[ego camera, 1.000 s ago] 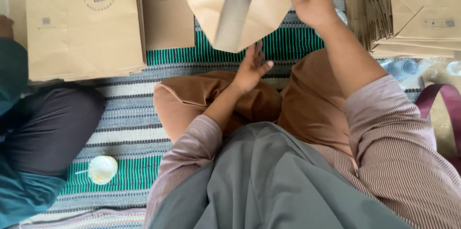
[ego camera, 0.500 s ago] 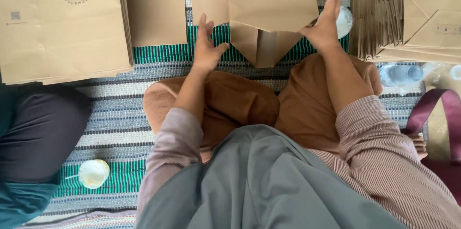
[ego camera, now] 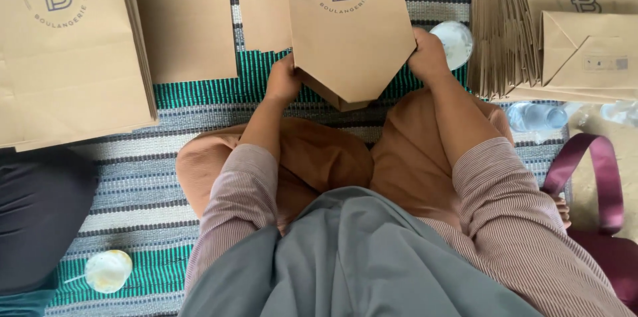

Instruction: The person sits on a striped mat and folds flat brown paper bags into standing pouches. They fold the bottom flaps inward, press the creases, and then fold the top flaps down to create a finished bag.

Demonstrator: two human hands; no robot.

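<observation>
I sit cross-legged on a striped mat (ego camera: 139, 177). A flat brown paper bag (ego camera: 349, 31) with a round printed mark lies in front of my knees, its lower corners folded in to a point. My left hand (ego camera: 284, 80) grips the bag's lower left folded edge. On the opposite side, my right hand (ego camera: 428, 58) presses and holds the lower right folded edge. Both hands are closed on the paper.
Stacks of flat brown bags lie at the far left (ego camera: 66, 51) and upper middle (ego camera: 186, 18); a thick pile (ego camera: 551, 31) sits at right. A small white cup (ego camera: 107, 270) stands near left, another (ego camera: 455, 41) by my right hand. A plastic bottle (ego camera: 535, 116), a maroon strap (ego camera: 591, 171), and a person's dark leg (ego camera: 40, 217) are nearby.
The bag went from being held up in my right hand to lying flat on the mat. Both hands came down onto it and now clamp its folded lower edges.
</observation>
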